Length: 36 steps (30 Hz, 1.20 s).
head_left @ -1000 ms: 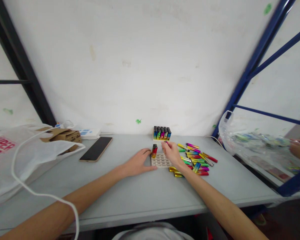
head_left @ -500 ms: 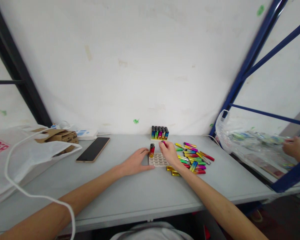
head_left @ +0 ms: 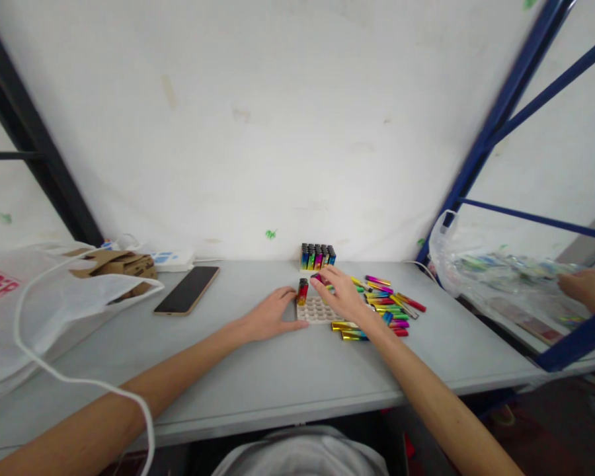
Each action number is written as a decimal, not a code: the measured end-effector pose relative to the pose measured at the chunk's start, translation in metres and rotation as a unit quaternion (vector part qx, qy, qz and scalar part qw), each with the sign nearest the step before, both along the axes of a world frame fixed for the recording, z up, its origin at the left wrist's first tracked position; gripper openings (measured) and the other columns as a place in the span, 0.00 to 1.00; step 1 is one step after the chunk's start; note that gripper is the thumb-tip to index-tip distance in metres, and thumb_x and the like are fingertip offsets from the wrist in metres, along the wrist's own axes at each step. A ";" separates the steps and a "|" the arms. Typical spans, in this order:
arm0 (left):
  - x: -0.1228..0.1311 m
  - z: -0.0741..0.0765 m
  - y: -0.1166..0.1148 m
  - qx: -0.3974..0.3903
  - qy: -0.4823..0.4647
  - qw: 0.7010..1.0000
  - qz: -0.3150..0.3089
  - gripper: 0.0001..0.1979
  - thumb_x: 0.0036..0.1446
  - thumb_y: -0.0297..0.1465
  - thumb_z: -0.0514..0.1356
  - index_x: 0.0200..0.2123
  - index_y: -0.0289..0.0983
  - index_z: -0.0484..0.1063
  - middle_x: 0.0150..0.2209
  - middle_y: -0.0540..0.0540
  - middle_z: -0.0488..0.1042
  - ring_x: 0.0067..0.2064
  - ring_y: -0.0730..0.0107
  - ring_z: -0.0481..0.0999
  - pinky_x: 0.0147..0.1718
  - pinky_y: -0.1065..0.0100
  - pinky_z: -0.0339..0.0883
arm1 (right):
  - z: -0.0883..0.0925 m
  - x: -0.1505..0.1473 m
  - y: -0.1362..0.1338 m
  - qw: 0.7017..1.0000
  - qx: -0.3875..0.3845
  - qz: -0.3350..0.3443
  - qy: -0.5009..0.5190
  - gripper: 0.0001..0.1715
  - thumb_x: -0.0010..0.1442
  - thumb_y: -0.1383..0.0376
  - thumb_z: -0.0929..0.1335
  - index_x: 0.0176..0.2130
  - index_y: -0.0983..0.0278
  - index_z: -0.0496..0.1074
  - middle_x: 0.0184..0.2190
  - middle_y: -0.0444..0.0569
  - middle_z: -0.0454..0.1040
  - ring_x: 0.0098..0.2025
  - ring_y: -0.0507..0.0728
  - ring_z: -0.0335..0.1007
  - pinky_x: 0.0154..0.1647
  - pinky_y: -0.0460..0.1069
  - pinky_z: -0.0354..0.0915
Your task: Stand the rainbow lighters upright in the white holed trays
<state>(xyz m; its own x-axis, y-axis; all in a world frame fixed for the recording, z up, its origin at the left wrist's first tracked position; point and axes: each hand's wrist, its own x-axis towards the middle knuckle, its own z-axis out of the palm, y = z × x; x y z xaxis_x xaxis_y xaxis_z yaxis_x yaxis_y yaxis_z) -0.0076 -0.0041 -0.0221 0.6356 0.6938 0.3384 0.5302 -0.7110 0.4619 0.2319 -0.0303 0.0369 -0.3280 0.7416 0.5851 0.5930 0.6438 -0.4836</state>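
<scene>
A pale tray [head_left: 313, 312] with rows of round holes lies on the table. In its back left corner stands a red and yellow lighter [head_left: 302, 292] with a black top. My left hand [head_left: 270, 316] rests at the tray's left side, thumb and fingers apart, with the thumb at the front corner and fingertips beside the standing lighter. Over the back of the tray, my right hand [head_left: 344, 294] pinches a purple-pink lighter [head_left: 318, 279], partly hidden by the fingers. Loose shiny lighters [head_left: 399, 308] in several colours lie in a pile right of the tray.
A full block of upright lighters [head_left: 318, 256] stands against the wall. To the left are a phone [head_left: 188, 291], a plastic bag [head_left: 79, 311], a cardboard box [head_left: 129, 266] and a white cable [head_left: 84, 381]. Beyond the blue frame [head_left: 490, 132], another person's hand [head_left: 585, 289] is near plastic bags.
My right hand has turned and its fingers have opened out somewhat, bringing the purple-pink lighter over the tray's back, beside the standing lighter. My left hand stays in place. The view has shifted slightly.
</scene>
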 end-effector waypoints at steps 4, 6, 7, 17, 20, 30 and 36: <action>0.001 0.001 -0.001 0.007 0.002 1.000 -0.005 0.36 0.61 0.59 0.65 0.59 0.38 0.74 0.61 0.34 0.75 0.63 0.43 0.74 0.67 0.48 0.66 | -0.002 0.002 0.001 0.997 -0.029 0.004 -0.076 0.31 0.75 0.44 0.62 0.27 0.59 0.63 0.24 0.43 0.68 0.28 0.55 0.63 0.34 0.50 0.56; 0.001 0.002 -0.001 0.009 0.002 1.000 -0.009 0.35 0.61 0.59 0.65 0.60 0.39 0.74 0.61 0.35 0.75 0.64 0.44 0.74 0.68 0.49 0.65 | -0.005 0.002 0.002 0.995 -0.056 0.008 -0.087 0.31 0.75 0.44 0.63 0.26 0.60 0.64 0.22 0.43 0.68 0.26 0.54 0.63 0.33 0.49 0.54; 0.001 0.002 -0.001 0.010 0.002 1.000 -0.010 0.35 0.62 0.58 0.65 0.60 0.39 0.73 0.62 0.35 0.74 0.64 0.44 0.74 0.68 0.50 0.65 | -0.006 0.002 0.003 0.994 -0.064 0.008 -0.088 0.31 0.75 0.44 0.63 0.27 0.60 0.65 0.22 0.43 0.70 0.27 0.55 0.65 0.33 0.49 0.54; 0.003 0.001 0.000 0.014 0.024 1.000 -0.011 0.36 0.63 0.58 0.65 0.59 0.35 0.73 0.60 0.32 0.74 0.63 0.44 0.74 0.67 0.49 0.65 | -0.015 -0.006 0.005 0.972 -0.062 -0.029 -0.225 0.29 0.75 0.43 0.64 0.38 0.62 0.77 0.31 0.55 0.80 0.34 0.60 0.75 0.36 0.50 0.59; 0.002 0.002 0.000 0.022 0.016 0.999 -0.017 0.33 0.63 0.58 0.65 0.57 0.38 0.74 0.60 0.34 0.75 0.63 0.45 0.74 0.67 0.51 0.65 | -0.010 -0.005 0.004 0.962 -0.073 -0.054 -0.259 0.32 0.73 0.41 0.65 0.32 0.62 0.77 0.28 0.53 0.78 0.31 0.59 0.73 0.34 0.50 0.57; 0.000 0.001 0.000 0.029 0.029 0.999 -0.006 0.34 0.63 0.59 0.63 0.58 0.37 0.74 0.63 0.33 0.74 0.64 0.43 0.74 0.67 0.51 0.67 | 0.023 0.091 -0.003 0.975 -0.118 -0.037 -0.183 0.16 0.72 0.55 0.69 0.47 0.63 0.81 0.41 0.52 0.84 0.41 0.60 0.78 0.46 0.52 0.68; 0.001 0.002 -0.001 0.025 0.045 0.999 -0.004 0.36 0.64 0.59 0.63 0.59 0.35 0.72 0.63 0.31 0.72 0.65 0.43 0.73 0.68 0.51 0.65 | 0.002 0.116 -0.013 0.931 -0.184 -0.083 -0.305 0.13 0.67 0.61 0.72 0.46 0.65 0.83 0.47 0.58 0.83 0.48 0.64 0.79 0.51 0.54 0.69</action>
<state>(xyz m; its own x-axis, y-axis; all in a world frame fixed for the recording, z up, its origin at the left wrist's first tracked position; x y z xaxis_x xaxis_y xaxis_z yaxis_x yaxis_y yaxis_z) -0.0070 -0.0050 -0.0202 0.6710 0.6723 0.3129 0.5622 -0.7363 0.3765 0.3483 -0.0431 0.0391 -0.3792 0.9250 0.0239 0.9060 0.3764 -0.1936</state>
